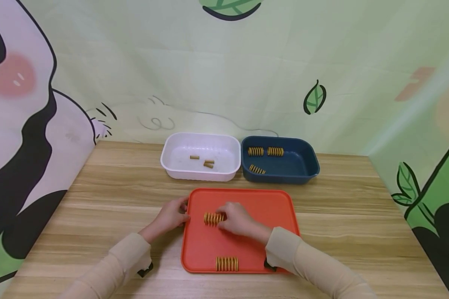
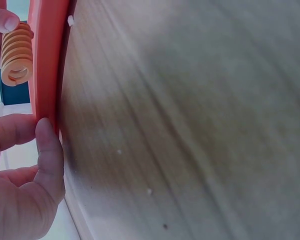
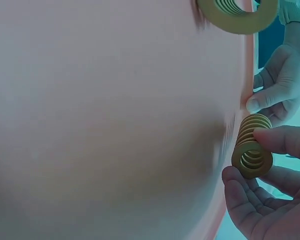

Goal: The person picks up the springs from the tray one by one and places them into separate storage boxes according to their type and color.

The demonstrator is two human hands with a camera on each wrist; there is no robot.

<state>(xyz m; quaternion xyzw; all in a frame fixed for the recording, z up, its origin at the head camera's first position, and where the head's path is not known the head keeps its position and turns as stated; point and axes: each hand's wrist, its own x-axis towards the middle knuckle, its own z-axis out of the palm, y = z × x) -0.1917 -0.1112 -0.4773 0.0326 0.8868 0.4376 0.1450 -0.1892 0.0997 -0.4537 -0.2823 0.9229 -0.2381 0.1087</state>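
A red tray lies on the wooden table. At its left edge is my left hand; in the left wrist view, thumb and finger pinch the tray's rim. Over the upper left part of the tray, my right hand holds a yellow coil spring by its right end. The right wrist view has thumb and fingers on either side of this spring, one open end facing the camera. A second yellow spring lies along the tray's near edge.
Behind the tray stand a white bin, with several small brown cylindrical pieces inside, and a dark blue bin with three yellow springs. The bins sit side by side near a printed fabric backdrop.
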